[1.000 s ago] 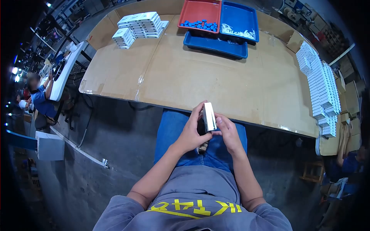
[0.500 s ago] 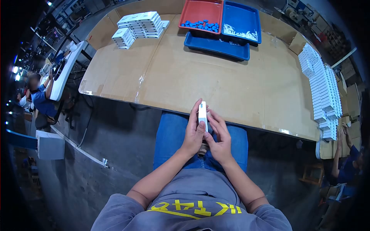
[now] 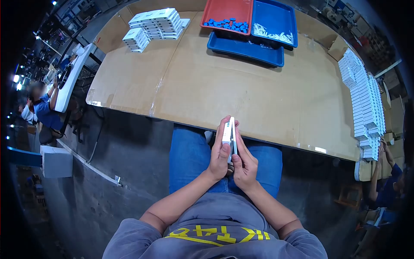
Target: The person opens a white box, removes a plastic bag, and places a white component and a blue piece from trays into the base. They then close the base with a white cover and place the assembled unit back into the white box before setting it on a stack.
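Note:
Above my lap, near the table's front edge, I hold a slim white plastic case upright between both hands. A dark gap runs down its length between a thicker left part and a thin right part, the two meeting near the top. My left hand is closed around the left part, thumb on its near face. My right hand grips the thin white panel with thumb and fingers. What lies inside the gap is too dark to make out.
Ahead is the cardboard-covered table. White boxed units are stacked back left, and long stacks stand right. A red tray holds blue pieces; a blue tray holds white pieces. Another blue tray sits before them. People work at both sides.
The case has parted along its length, showing a dark gap. My right hand has shifted from loosely beside it to gripping the thin panel.

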`<state>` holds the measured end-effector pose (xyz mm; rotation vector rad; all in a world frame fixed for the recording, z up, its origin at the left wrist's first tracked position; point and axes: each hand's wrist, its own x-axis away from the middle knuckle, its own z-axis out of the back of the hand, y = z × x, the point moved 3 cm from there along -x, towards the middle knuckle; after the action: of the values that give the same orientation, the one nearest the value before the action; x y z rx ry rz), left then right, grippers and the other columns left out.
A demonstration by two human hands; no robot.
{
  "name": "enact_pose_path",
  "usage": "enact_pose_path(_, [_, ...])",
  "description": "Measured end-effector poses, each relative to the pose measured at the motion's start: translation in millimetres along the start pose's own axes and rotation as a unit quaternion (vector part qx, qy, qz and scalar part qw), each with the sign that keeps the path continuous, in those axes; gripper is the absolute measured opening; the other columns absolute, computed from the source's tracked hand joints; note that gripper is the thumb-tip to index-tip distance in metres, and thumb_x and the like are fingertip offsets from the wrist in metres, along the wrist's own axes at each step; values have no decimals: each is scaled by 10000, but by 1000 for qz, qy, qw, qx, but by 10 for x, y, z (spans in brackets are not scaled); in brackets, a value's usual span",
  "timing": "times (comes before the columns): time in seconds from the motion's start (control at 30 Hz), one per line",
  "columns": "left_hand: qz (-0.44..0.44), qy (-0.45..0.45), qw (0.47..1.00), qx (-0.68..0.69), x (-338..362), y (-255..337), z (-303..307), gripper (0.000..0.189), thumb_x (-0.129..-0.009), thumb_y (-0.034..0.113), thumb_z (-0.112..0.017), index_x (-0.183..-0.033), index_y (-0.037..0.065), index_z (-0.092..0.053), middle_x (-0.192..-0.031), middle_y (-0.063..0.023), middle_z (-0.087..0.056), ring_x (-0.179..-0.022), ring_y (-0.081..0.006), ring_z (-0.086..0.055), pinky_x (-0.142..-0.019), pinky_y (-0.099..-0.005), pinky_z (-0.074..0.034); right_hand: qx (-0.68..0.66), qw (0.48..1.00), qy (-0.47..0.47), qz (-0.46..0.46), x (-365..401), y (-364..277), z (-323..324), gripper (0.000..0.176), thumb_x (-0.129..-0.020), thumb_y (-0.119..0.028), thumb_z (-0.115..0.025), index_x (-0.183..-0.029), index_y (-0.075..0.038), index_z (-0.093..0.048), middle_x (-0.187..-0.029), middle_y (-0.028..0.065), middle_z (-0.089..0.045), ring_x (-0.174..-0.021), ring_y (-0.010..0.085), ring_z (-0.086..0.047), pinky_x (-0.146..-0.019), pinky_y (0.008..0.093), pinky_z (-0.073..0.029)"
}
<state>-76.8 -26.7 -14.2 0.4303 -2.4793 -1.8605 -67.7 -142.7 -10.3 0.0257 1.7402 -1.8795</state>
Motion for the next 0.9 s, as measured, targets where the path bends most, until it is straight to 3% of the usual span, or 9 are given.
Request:
enact_pose_path(0.17, [-38, -3, 999, -21, -53, -37, 125, 992, -989, 662, -542, -1636, -11, -207, -1591, -192, -372, -1469, -289, -385, -1235, -406, -282, -134, 988, -17, -76, -113, 135, 22, 534, -1088, -258, -579, -1499, 71, -491, -1636, 219, -378, -1475, 300, -458, -1174, 404, -434])
enact_pose_path(0.27, [-83, -4, 993, -84, -57, -113, 195, 957, -944, 597, -593, -1611, -7, -265, -1608, -211, -348, -1484, -330, -363, -1244, -437, -266, -281, 923, -6, -262, -108, 283, 47, 552, -1104, -302, -549, -1512, 63, -479, -1572, 201, -475, -1418, 283, -519, -1127, 386, -478])
enact_pose_path(0.3, [-96, -5, 989, -116, -61, -111, 209, 965, -934, 603, -594, -1606, -9, -270, -1609, -216, -345, -1487, -342, -357, -1246, -447, -262, -338, 888, -33, -310, -169, 142, 67, 552, -1106, -321, -547, -1509, 51, -489, -1492, 174, -568, -1372, 259, -558, -1078, 371, -510])
enact_pose_path(0.4, [-115, -13, 980, -163, -73, -94, 225, 988, -911, 621, -583, -1592, -26, -277, -1591, -253, -357, -1485, -391, -352, -1244, -481, -255, -309, 872, -18, -379, -208, 94, 11, 552, -1080, -263, -604, -1522, 43, -478, -1425, 167, -625, -1343, 243, -580, -1069, 363, -508])
enact_pose_path(0.47, [-136, -26, 973, -184, -86, -79, 233, 974, -936, 630, -564, -1586, -37, -278, -1563, -266, -386, -1461, -399, -384, -1234, -487, -274, -297, 886, -12, -356, -229, 78, -7, 561, -1055, -195, -635, -1528, 52, -462, -1449, 181, -602, -1353, 243, -573, -1094, 364, -494])
enact_pose_path(0.57, [-89, 38, 974, -205, -62, -68, 194, 941, -975, 653, -518, -1559, -56, -313, -1497, -284, -438, -1381, -400, -473, -1199, -493, -330, -272, 913, -6, -304, -203, 143, -74, 592, -1018, -95, -666, -1537, 71, -434, -1482, 198, -570, -1368, 245, -563, -1131, 373, -471])
enact_pose_path(0.63, [-141, 34, 962, -232, -51, -100, 225, 913, -994, 655, -496, -1540, -60, -342, -1455, -283, -468, -1322, -393, -519, -1166, -491, -371, -270, 915, 1, -301, -192, 112, -116, 611, -1007, -38, -671, -1543, 91, -408, -1512, 203, -538, -1388, 253, -548, -1150, 382, -469])
enact_pose_path(0.7, [-196, 51, 946, -252, -47, -162, 243, 858, -1008, 648, -455, -1477, -69, -423, -1372, -278, -526, -1243, -383, -568, -1091, -475, -440, -277, 917, 7, -289, -153, 119, -163, 613, -1018, -41, -663, -1551, 93, -394, -1512, 205, -538, -1390, 252, -546, -1142, 373, -477])
enact_pose_path(0.9, [-156, 84, 975, -138, -19, -186, 267, 938, -966, 744, -361, -1370, -92, -492, -1295, -216, -550, -1207, -290, -559, -1056, -414, -440, -237, 935, -7, -263, -86, 60, -212, 558, -1048, -49, -623, -1557, 62, -424, -1527, 182, -536, -1368, 208, -543, -1129, 334, -464])
